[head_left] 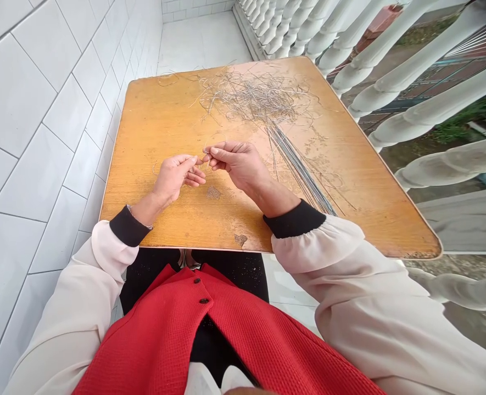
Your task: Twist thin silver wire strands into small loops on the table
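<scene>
Pinching a thin strand [204, 158] in the right hand [238, 165], fingertips closed; left hand [173, 178] almost closed beside it, its hold unclear. On the wooden table [152, 137], a large loose tangle [253, 97] lies far off; a smaller straight bundle [304, 173] lies right.

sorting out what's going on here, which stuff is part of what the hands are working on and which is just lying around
In use:
left hand
right hand
thin strand, pinched between them
tangled pile of pale strands
straight bundle of grey strands

Just there:
wooden tabletop
white wall tiles
white balusters
</scene>
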{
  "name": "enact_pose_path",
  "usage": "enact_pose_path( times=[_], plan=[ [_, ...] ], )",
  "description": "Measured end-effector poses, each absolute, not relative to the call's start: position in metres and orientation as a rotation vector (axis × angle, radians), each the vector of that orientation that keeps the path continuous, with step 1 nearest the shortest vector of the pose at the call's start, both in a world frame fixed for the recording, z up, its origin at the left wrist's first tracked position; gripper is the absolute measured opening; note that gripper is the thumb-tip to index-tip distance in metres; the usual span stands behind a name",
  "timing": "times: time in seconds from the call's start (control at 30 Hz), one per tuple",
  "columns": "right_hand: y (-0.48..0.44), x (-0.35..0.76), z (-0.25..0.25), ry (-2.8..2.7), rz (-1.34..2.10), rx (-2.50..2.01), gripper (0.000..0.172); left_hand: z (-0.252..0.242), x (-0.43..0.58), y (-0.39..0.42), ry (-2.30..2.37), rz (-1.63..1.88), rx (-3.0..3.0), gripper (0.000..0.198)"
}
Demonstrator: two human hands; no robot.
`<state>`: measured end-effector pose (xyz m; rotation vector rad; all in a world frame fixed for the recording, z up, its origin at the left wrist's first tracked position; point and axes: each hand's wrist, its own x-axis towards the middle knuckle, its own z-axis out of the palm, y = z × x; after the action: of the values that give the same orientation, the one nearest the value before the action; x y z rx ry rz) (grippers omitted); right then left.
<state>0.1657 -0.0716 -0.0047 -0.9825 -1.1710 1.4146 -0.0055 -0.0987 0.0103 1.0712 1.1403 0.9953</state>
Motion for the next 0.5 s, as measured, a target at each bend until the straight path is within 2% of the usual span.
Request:
enact_pose_path(
  times=[0.2, 0.5],
  plan=[
    [-0.075, 0.166, 0.001, -1.184, 1.494, -0.976, 0.010, 0.001, -0.004, -0.095, 1.211, 1.088, 1.307, 0.020],
    [-0.075, 0.163, -0.001, -1.238, 1.381, -1.042, 0.025, -0.003, -0.003, -0.097, 1.252, 1.109, 1.485, 0.017]
  ],
)
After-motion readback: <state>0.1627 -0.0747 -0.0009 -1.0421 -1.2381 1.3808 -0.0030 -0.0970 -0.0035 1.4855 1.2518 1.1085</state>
